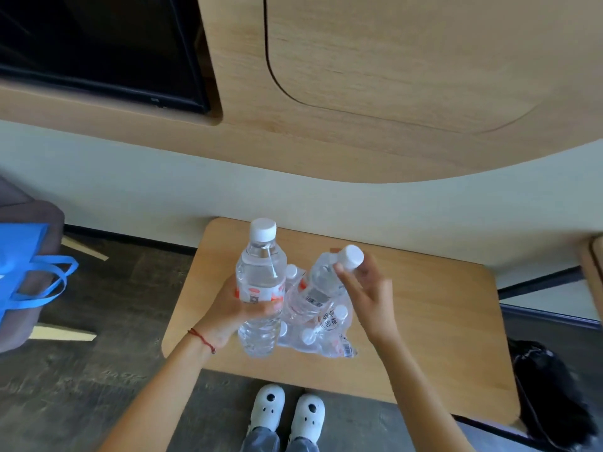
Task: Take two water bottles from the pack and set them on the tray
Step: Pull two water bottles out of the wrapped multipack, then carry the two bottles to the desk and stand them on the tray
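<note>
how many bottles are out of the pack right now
2: one upright bottle in the left hand, one tilted bottle in the right hand, its base still at the pack.

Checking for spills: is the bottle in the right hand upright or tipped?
Tipped. The second bottle leans, cap up-right, base in the pack, right hand at its neck.

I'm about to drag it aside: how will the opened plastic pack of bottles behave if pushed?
The pack will probably crumple, since its wrap looks thin and torn open. The remaining bottles may shift or topple, no longer tightly bound. It likely slides easily on the smooth table.
</note>
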Demonstrator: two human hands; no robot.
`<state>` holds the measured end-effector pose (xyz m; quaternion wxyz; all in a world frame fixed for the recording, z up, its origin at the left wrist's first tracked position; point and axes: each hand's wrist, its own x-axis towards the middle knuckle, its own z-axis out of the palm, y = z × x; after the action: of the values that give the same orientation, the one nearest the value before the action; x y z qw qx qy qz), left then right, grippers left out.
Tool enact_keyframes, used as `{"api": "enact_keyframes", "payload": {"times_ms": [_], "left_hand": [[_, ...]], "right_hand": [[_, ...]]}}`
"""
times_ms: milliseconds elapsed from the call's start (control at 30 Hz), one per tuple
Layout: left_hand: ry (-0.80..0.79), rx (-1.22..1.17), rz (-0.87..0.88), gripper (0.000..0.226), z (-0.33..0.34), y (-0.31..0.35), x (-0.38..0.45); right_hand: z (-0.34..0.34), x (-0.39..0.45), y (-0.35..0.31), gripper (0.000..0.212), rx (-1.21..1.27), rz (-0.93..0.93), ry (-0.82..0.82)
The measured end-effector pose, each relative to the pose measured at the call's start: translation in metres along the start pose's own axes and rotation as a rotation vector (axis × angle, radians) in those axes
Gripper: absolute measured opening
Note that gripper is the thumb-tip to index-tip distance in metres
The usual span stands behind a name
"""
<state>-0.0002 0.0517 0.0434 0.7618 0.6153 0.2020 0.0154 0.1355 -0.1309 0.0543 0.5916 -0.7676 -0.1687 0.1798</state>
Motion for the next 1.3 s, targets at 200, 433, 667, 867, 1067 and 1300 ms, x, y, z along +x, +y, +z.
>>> {"api": "enact_keyframes", "payload": {"times_ms": [200, 433, 667, 867, 1067, 1300], "left_hand": [[-0.039, 0.019, 0.047, 0.042, 0.025, 0.027, -0.009], [-0.130, 0.008, 0.087, 0.038, 0.095, 0.082, 0.002], [-0.274, 0.076, 0.142, 0.038, 0.196, 0.106, -0.012], [-0.383, 0.109, 0.140, 0.073, 0.317, 0.089, -0.033], [-0.425, 0.103, 0.138, 0.085, 0.453, 0.058, -0.064], [-0.534, 0.139, 0.143, 0.070, 0.582, 0.035, -0.086]], "right_hand": [[-0.028, -0.024, -0.071, 0.012, 0.185, -0.095, 0.106], [-0.085, -0.049, -0.130, 0.039, 0.673, 0.049, 0.257], [-0.169, -0.113, -0.146, 0.030, 0.606, -0.075, 0.515], [-0.273, -0.190, -0.125, 0.029, 0.592, -0.127, 0.665], [-0.389, -0.264, -0.092, 0.027, 0.526, -0.117, 0.811], [-0.501, -0.320, -0.061, 0.031, 0.537, -0.090, 0.915]]}}
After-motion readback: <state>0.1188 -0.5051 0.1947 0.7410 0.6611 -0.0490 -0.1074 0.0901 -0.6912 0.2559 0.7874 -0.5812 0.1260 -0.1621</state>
